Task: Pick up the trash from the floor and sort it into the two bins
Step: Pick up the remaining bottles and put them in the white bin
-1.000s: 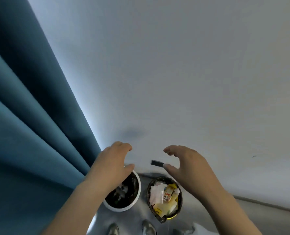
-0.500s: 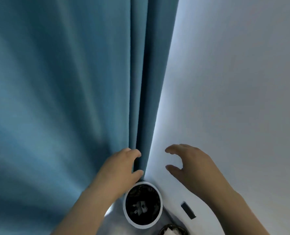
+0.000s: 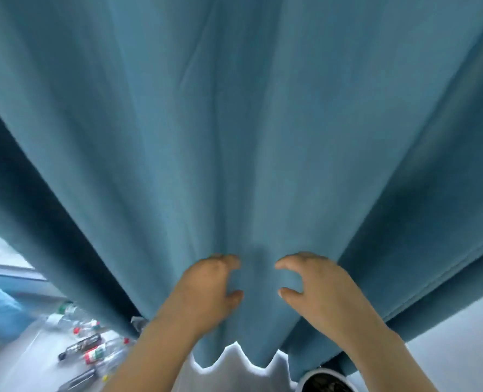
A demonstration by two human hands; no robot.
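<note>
both the left hand (image 3: 206, 290) and the right hand (image 3: 316, 290) were released, fingers loosely curled in front of the pleated teal fabric curtain (image 3: 234, 137) and grasping nothing. the trash, a scatter of clear plastic bottles with red caps (image 3: 93, 349), lay on the pale grey floor (image 3: 17, 369) at the lower left, well apart from the hands and near the curtain's hem. the risk, as i judged it, was that curtain filled most of the view, so a reach down to the left would start almost blind. round bottles on their sides could roll off under a glancing touch, perhaps beneath the hem. only one round white-rimmed bin with a dark inside (image 3: 323, 372) showed, cut by the bottom edge. the second was out of view, so a bottle could land in the wrong one. the clearest bottle (image 3: 96, 355), red and green labelled, lay flat, its long axis running lower left to upper right, red cap toward the curtain. blur made the others harder to read.
</note>
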